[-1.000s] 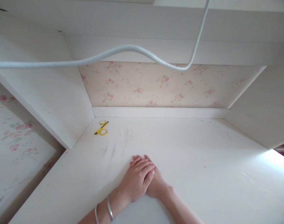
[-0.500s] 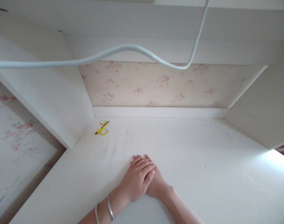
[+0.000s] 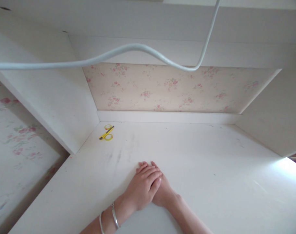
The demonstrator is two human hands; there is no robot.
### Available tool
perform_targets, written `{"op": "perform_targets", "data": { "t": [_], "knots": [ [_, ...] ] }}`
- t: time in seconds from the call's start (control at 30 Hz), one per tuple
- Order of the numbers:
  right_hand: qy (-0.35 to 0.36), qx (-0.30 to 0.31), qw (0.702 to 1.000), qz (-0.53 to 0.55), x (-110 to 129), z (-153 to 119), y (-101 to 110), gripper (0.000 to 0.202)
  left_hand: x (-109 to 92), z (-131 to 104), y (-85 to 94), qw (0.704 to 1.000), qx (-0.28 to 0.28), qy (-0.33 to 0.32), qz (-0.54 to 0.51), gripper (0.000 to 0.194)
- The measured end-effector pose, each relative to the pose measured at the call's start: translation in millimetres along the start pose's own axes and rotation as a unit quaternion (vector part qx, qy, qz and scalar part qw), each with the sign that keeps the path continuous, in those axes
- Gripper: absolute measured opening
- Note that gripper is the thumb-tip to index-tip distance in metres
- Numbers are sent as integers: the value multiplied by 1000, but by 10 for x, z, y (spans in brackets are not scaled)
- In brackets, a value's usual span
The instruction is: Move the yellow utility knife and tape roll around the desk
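Note:
Near the bottom middle of the head view, my left hand (image 3: 143, 187) lies across the top of my right hand (image 3: 165, 191), its fingers flat over the back of it. A silver bangle (image 3: 115, 215) and a thinner pale band circle my left wrist. My right hand rests on the white desktop (image 3: 199, 152), mostly covered, with a few fingertips showing past the left one. No object shows in either hand. Well beyond them, at the back left, a yellow utility knife (image 3: 106, 132) lies beside two thin yellow rings, one on each side of it.
White side panels (image 3: 53, 100) stand left and right, and a shelf (image 3: 148, 19) spans above. A white cable (image 3: 128, 47) runs across the upper view. Flowered wallpaper (image 3: 145, 87) covers the back wall. Dark smudges mark the desktop left of centre.
The view has shifted very slightly. My hands, the knife and the rings stay as they were.

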State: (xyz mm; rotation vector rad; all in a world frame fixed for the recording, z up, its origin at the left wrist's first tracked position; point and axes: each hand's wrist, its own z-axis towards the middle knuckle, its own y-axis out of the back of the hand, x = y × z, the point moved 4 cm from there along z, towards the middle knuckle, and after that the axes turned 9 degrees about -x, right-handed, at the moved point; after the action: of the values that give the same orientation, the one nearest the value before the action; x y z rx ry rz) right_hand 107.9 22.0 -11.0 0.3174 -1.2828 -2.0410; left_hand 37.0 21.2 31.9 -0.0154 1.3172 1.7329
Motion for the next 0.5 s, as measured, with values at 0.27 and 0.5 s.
{"op": "perform_targets", "data": {
  "t": [0.27,0.5],
  "knots": [
    [7,-28,1000,0,1,-15,-12,56,2,-5,4,1000,-5,-1,9,32],
    [11,-20,1000,-18,3,-15,-29,57,1,-6,-7,1000,-8,-4,0,33]
  ]
}}
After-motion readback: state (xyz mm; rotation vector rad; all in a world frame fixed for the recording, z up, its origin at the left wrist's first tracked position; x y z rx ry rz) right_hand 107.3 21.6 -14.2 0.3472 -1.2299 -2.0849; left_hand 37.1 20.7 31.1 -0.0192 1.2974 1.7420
